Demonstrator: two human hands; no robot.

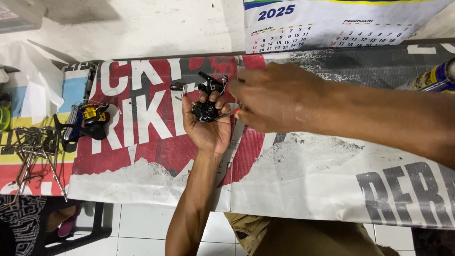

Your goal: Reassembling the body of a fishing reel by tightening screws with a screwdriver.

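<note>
I see a big printed banner [303, 170] spread over the table, red and white on the left, grey and white on the right. A wall calendar [332, 23] lies at the top edge, and white tiled floor [142, 227] shows below the banner.

My right hand [277, 97] reaches in from the right across the banner, fingers curled shut on a thin tool with a red handle [235, 111]; its metal tip points left into the part my other hand holds. My left hand [206, 125] lies palm up near the banner's middle, over the red print, fingers folded around a small black reel [207, 106]. The reel sits in the palm, with a black arm and handle knob [176, 87] sticking up past the fingertips.

Well apart at the left edge, a second reel [87, 121], black with a gold spool, rests on the banner. Just beside it lies a tangle of thin metal wire pieces [33, 147]. A spray can [433, 78] lies at the far right edge.
</note>
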